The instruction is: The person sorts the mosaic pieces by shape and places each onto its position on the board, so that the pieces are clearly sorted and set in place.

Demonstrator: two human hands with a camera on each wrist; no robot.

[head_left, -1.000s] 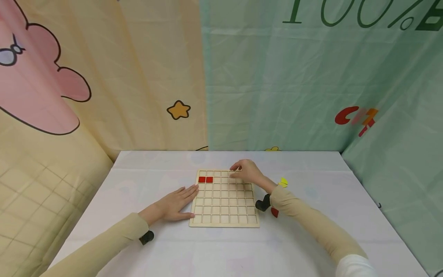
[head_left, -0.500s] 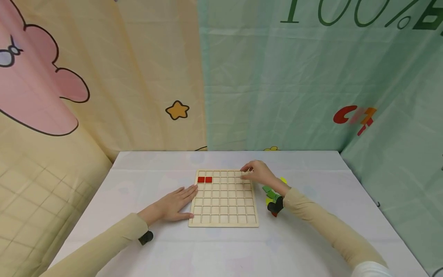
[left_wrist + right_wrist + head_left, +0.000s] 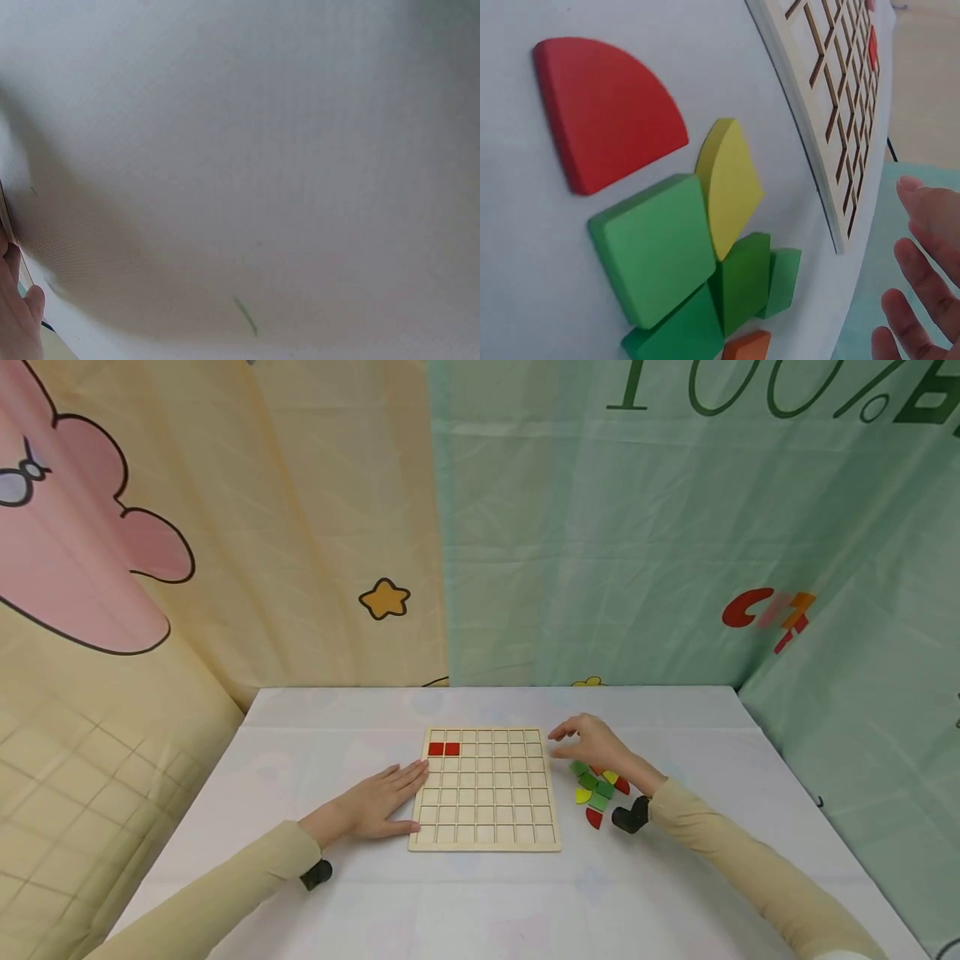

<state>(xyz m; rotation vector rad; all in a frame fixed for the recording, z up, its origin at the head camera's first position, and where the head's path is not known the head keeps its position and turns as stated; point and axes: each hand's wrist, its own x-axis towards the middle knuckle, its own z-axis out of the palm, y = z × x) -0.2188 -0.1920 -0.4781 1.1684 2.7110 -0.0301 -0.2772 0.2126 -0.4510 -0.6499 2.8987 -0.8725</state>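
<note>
A wooden grid board (image 3: 476, 797) lies flat on the table, with two red square tiles (image 3: 444, 749) side by side in its second row from the back, at the left. My left hand (image 3: 375, 802) rests with fingers spread against the board's left edge. Just past the board's far right corner hovers my right hand (image 3: 596, 743), its fingers loosely bent with nothing seen between them. Below it lies a loose heap of pieces. The right wrist view shows a red quarter circle (image 3: 607, 112), a yellow quarter circle (image 3: 731, 180) and a green square (image 3: 656, 247) there.
The white-covered table (image 3: 480, 902) carries the board and the pieces. Patterned curtains (image 3: 600, 527) hang behind it and along both sides. A black wrist camera (image 3: 632, 815) sits at the right sleeve, close beside the pieces.
My right hand has moved rightward from over the board's back rows to beyond its right edge, uncovering the coloured pieces. My left hand and the two red tiles have stayed in place.
</note>
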